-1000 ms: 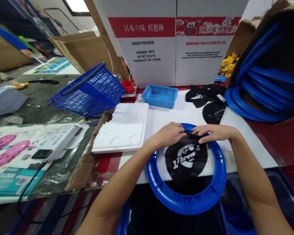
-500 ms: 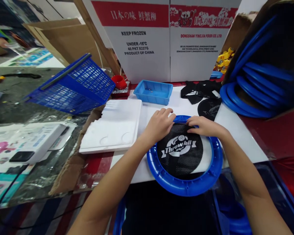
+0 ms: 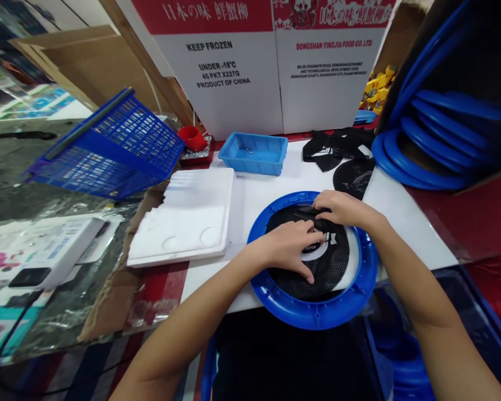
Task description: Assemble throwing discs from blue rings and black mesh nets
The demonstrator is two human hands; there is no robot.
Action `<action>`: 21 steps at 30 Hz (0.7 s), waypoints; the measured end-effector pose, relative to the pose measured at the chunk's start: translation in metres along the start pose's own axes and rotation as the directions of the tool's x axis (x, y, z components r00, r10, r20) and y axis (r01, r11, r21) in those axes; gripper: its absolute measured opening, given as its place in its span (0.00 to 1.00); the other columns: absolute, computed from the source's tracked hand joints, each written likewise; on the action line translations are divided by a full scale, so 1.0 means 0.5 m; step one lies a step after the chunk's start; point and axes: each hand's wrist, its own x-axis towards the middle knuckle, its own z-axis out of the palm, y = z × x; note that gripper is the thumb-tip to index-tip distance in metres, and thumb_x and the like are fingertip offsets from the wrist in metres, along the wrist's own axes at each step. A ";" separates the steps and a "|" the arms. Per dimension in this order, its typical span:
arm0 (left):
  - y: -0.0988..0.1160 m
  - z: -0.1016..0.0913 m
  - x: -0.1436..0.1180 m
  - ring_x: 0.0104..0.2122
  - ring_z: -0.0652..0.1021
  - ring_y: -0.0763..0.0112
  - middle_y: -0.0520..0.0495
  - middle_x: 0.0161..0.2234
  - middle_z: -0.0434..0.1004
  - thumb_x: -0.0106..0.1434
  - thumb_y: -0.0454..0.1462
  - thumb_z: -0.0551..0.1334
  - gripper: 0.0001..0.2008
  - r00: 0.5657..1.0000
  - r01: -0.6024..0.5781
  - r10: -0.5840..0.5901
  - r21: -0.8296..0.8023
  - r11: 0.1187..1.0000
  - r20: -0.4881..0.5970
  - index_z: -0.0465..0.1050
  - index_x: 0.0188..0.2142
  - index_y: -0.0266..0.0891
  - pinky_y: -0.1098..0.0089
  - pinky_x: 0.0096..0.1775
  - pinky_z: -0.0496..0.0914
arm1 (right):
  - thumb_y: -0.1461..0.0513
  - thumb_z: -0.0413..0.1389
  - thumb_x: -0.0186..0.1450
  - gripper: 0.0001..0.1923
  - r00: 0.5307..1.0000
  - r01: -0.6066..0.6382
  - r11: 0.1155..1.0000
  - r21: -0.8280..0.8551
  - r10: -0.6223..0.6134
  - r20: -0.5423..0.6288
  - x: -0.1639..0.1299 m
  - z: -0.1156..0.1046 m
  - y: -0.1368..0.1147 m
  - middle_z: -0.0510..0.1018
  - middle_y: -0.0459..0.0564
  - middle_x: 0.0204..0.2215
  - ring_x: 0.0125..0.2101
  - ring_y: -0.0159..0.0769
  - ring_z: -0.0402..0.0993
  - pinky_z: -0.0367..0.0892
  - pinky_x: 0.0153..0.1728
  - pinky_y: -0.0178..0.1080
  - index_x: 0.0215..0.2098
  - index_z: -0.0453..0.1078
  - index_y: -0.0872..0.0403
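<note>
A blue plastic ring (image 3: 317, 320) lies at the front edge of the white work surface, ribbed side up. Inside it rests a round black mesh piece (image 3: 334, 273) with a white printed logo, partly covered by my hands. My left hand (image 3: 294, 248) lies over the mesh, its thumb and fingers spread apart on the fabric. My right hand (image 3: 340, 209) is at the far side of the ring, fingertips closed on the mesh's upper edge. A white gap shows between the mesh and the ring's right inner side.
Behind the ring stand a light blue tray (image 3: 254, 161) with a few small metal pieces and more black mesh pieces (image 3: 353, 175). Left are a white foam slab (image 3: 183, 217) and a blue basket (image 3: 112, 150). Stacked blue rings (image 3: 434, 145) fill a box at right. A white carton (image 3: 234, 106) blocks the back.
My left hand has moved from the ring's far rim down and right onto the middle of the mesh, spreading its fingers over the logo. My right hand stays near the far edge.
</note>
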 end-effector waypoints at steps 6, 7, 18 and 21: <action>-0.007 -0.015 -0.005 0.51 0.80 0.51 0.39 0.56 0.77 0.62 0.61 0.75 0.40 0.999 -0.043 0.041 -0.131 0.990 -0.012 0.74 0.65 0.44 0.59 0.50 0.74 | 0.57 0.60 0.74 0.09 0.998 0.020 0.996 0.084 -0.024 0.051 -0.009 -0.015 -0.010 0.84 0.54 0.50 0.53 0.50 0.78 0.71 0.57 0.51 0.46 0.81 0.49; -0.020 -0.019 -0.006 0.50 0.80 0.54 0.40 0.54 0.78 0.68 0.57 0.71 0.31 0.998 -0.007 -0.002 -0.142 0.990 -0.065 0.76 0.62 0.43 0.60 0.50 0.74 | 0.57 0.58 0.76 0.10 0.998 0.025 0.995 0.093 -0.030 0.055 -0.009 -0.017 -0.014 0.84 0.54 0.49 0.52 0.49 0.78 0.71 0.57 0.51 0.46 0.81 0.50; -0.123 -0.006 0.013 0.51 0.75 0.53 0.41 0.51 0.79 0.75 0.41 0.64 0.08 0.855 0.230 -0.241 -0.081 0.970 -0.459 0.83 0.45 0.42 0.50 0.57 0.71 | 0.59 0.62 0.74 0.08 0.994 0.046 0.997 0.066 -0.039 -0.103 -0.014 -0.025 -0.031 0.86 0.53 0.45 0.51 0.49 0.79 0.71 0.58 0.51 0.40 0.84 0.50; -0.125 -0.018 0.027 0.46 0.78 0.57 0.44 0.44 0.83 0.74 0.39 0.64 0.07 0.846 0.215 -0.291 -0.215 0.953 -0.447 0.82 0.43 0.42 0.54 0.53 0.72 | 0.60 0.63 0.73 0.06 0.983 0.024 0.998 0.061 -0.013 -0.182 -0.014 -0.027 -0.028 0.87 0.51 0.40 0.46 0.46 0.80 0.72 0.53 0.49 0.40 0.83 0.50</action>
